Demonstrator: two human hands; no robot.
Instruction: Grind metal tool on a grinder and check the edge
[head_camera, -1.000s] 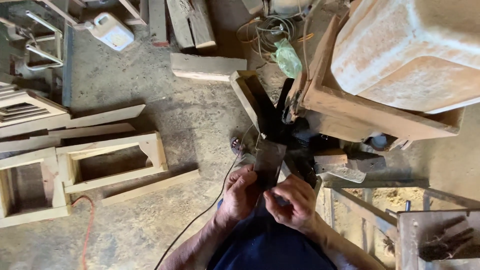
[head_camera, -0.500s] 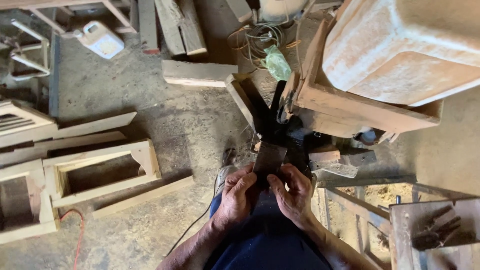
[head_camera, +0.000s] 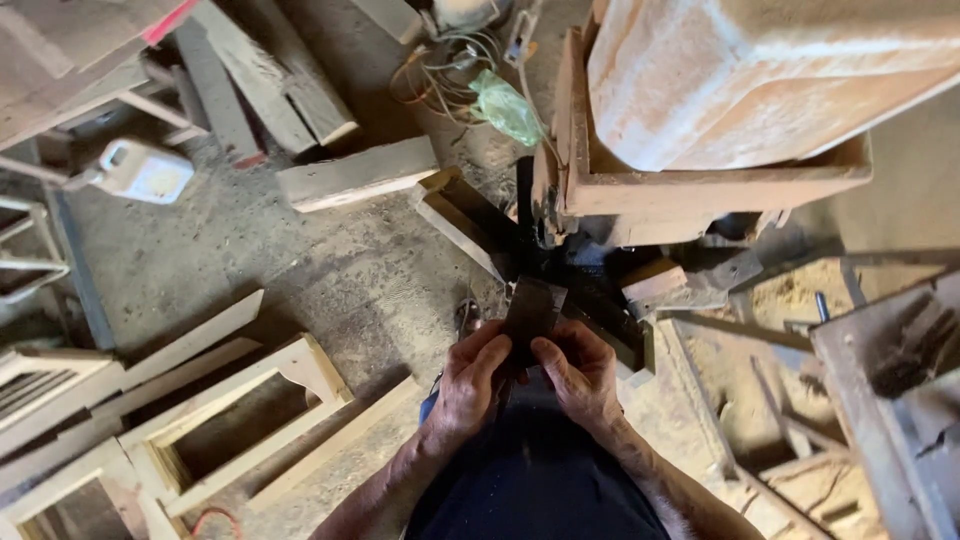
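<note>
Seen from above, looking straight down. Left hand (head_camera: 470, 385) and right hand (head_camera: 580, 375) both closed on a small dark block (head_camera: 530, 315), held low in front of the body, just above the lap. Left fingers (head_camera: 490, 350) wrapped round its near left edge, right fingers (head_camera: 550, 355) pinching the near right edge, thumbs on top. Gripped from both sides, probably to keep it steady and turned face-up for a close look (no tool in either hand).

Flat, roughly rectangular, dark brown to near black, with a duller grey sheen on the top face; worn-looking, far end squared off. Hard to tell whether wood or metal.

Just beyond it, a dark stand (head_camera: 570, 270) under a wooden frame (head_camera: 700, 190) carrying a large pale drum (head_camera: 760, 70), far right. Left on the dusty floor (head_camera: 300, 270): pale wooden frames (head_camera: 250, 420), loose planks (head_camera: 355, 175), a white plastic jug (head_camera: 145, 170). Far centre, a green plastic bag (head_camera: 505, 105) among tangled wires (head_camera: 440, 75). Sawdust (head_camera: 790, 300) heaped to the right.
</note>
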